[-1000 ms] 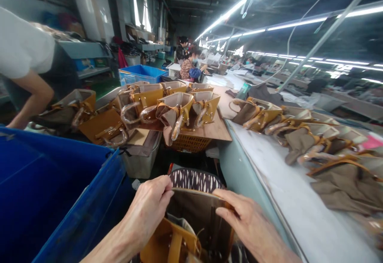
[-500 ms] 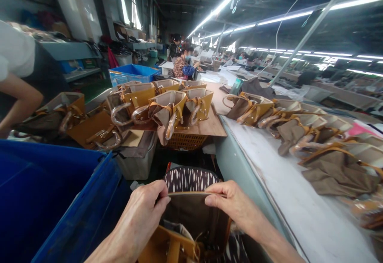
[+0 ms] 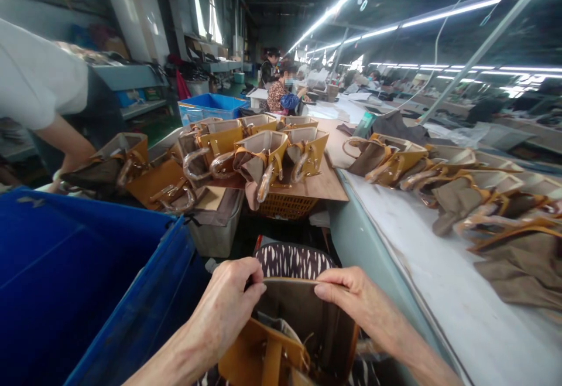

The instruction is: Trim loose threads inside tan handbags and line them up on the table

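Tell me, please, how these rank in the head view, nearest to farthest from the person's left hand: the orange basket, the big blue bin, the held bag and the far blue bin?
1. Bag: the left hand pinches its upper rim with its fingers.
2. Big blue bin: close beside the hand, on its left.
3. Orange basket: straight ahead, at mid-distance.
4. Far blue bin: well back, left of centre.

Left hand (image 3: 228, 310), right hand (image 3: 355, 304) bare, forearms uncovered — dark garment (image 3: 290, 260), white dashes (at lap).
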Tool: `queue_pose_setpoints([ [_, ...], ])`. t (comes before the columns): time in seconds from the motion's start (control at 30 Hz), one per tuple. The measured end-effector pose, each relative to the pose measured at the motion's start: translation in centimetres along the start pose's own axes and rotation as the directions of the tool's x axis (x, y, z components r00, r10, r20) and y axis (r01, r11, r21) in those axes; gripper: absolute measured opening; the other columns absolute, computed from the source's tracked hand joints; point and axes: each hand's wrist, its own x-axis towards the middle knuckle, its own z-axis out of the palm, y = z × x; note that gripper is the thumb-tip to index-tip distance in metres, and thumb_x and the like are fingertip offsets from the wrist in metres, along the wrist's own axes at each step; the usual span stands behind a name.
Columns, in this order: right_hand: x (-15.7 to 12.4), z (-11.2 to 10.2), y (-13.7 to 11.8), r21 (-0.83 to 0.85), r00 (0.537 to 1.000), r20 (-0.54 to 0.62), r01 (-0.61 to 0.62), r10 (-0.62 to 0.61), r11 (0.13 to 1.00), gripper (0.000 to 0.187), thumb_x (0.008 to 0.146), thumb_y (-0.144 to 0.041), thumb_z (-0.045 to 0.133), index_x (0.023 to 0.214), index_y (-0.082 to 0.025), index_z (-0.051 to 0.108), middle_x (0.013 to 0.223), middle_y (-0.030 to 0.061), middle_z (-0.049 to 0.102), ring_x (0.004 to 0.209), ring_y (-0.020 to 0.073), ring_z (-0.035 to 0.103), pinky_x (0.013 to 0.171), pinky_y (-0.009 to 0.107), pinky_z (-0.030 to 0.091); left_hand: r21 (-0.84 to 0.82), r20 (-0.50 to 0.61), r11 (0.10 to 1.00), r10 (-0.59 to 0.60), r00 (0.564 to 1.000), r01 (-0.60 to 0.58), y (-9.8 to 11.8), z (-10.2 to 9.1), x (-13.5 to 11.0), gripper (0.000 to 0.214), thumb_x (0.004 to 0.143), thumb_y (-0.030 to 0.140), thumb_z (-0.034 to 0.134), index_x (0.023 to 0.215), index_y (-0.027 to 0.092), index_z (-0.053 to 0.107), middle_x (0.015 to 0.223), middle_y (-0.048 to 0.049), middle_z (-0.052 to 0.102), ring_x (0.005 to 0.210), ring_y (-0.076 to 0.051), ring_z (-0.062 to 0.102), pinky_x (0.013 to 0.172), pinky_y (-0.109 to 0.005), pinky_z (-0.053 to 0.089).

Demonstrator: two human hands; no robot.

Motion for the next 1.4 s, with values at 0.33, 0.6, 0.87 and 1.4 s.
queue_pose_setpoints([
  [0.33,0.0,2.1,-1.7,-0.641,0.929,-0.082,0.228,-0.360,0.733,0.007,0.084,-0.020,0.059,0.085,-0.024,0.064,0.077,-0.0022,0.067,0.072,0.0197,0.058,0.067,0.030,0.037,0.014,-0.040,1.000,0.008,0.999,-0.008,0.1,0.5,-0.2,0.014,0.072,0.012,0.048,0.060,0.016,0.052,0.056,0.0043,0.050,0.055,-0.009,0.045,0.054,-0.020,0.028],
  [0.6,0.8,2.3,-2.2,-0.647,0.949,-0.090,0.175,-0.302,0.742,0.017,0.085,-0.023,0.057,0.069,-0.024,0.062,0.072,-0.0054,0.068,0.071,0.0183,0.063,0.063,0.028,0.035,0.042,-0.041,0.999,0.022,0.999,-0.020,0.1,0.6,-0.2,0.014,0.072,0.012,0.047,0.059,0.016,0.051,0.056,0.0046,0.050,0.055,-0.009,0.046,0.054,-0.020,0.027],
  [0.87,0.9,2.3,-2.2,-0.663,0.948,-0.107,0.156,-0.299,0.732,0.021,0.086,-0.024,0.057,0.065,-0.024,0.061,0.068,-0.0053,0.068,0.068,0.0178,0.064,0.060,0.027,0.034,0.035,-0.033,0.999,0.029,0.999,-0.027,0.0,0.7,-0.2,0.014,0.072,0.011,0.047,0.059,0.017,0.052,0.056,0.0050,0.050,0.055,-0.009,0.045,0.055,-0.021,0.027],
  [1.4,2.2,4.0,-4.2,-0.660,0.910,-0.039,0.287,-0.413,0.694,0.019,0.088,-0.019,0.051,0.071,-0.021,0.059,0.070,-0.0019,0.066,0.066,0.0188,0.060,0.060,0.029,0.031,0.017,-0.057,1.000,0.008,0.998,-0.007,-0.2,0.6,-0.5,0.014,0.071,0.011,0.047,0.059,0.017,0.053,0.055,0.0040,0.050,0.053,-0.010,0.043,0.053,-0.021,0.026],
])
